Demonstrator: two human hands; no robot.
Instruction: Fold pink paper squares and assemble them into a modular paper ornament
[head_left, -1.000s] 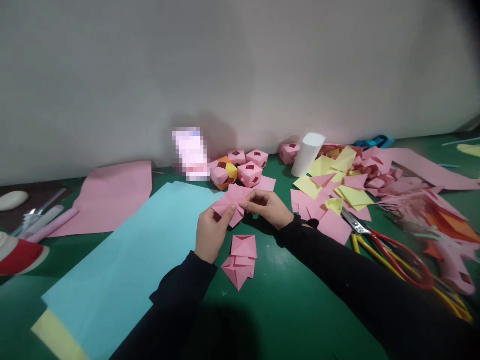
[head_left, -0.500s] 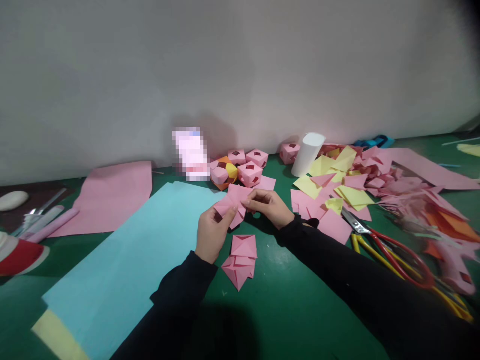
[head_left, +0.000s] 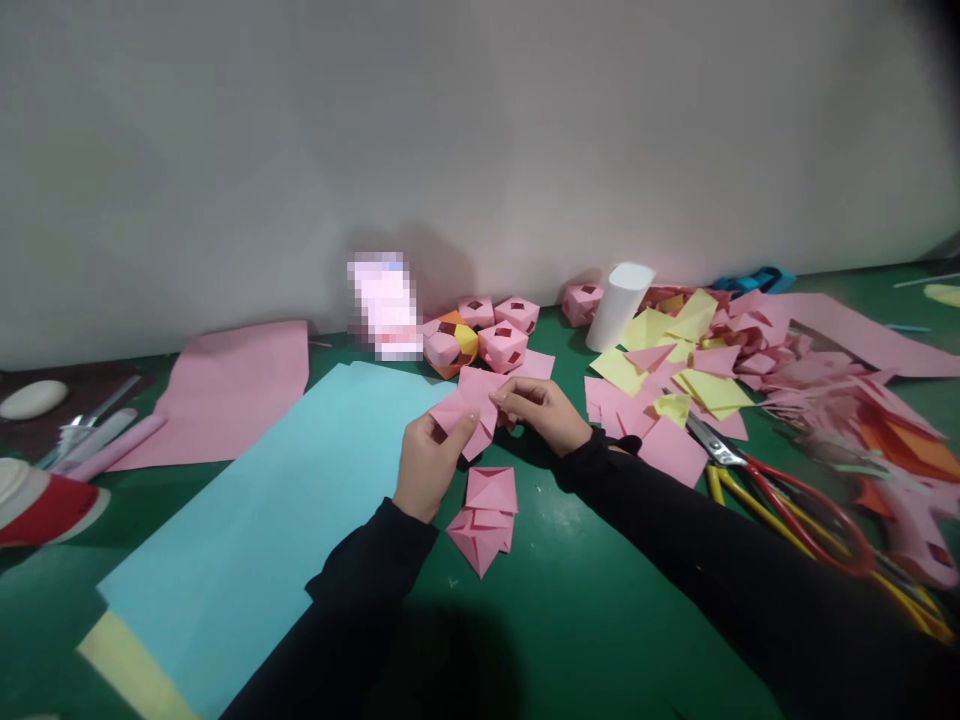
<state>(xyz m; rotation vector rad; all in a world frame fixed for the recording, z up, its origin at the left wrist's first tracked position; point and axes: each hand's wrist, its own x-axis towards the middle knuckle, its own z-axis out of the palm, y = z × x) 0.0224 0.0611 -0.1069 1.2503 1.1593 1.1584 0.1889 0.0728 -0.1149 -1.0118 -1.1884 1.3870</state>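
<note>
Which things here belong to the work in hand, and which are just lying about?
Probably in the work:
- folded pink paper, held
- nearby folded pink pieces
- pink paper balls behind

Apparently just lying about:
- red-handled scissors
- light-blue sheet
- white cylinder

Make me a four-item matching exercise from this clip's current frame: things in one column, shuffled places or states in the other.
Things
1. folded pink paper
2. light-blue sheet
3. white cylinder
4. red-handled scissors

Places or states
A. standing on end near the wall
B. lying beside the right sleeve
C. gripped by the left hand
D. lying flat, partly hidden by the left sleeve

Pairs: 1-C, 2-D, 3-A, 4-B
</note>
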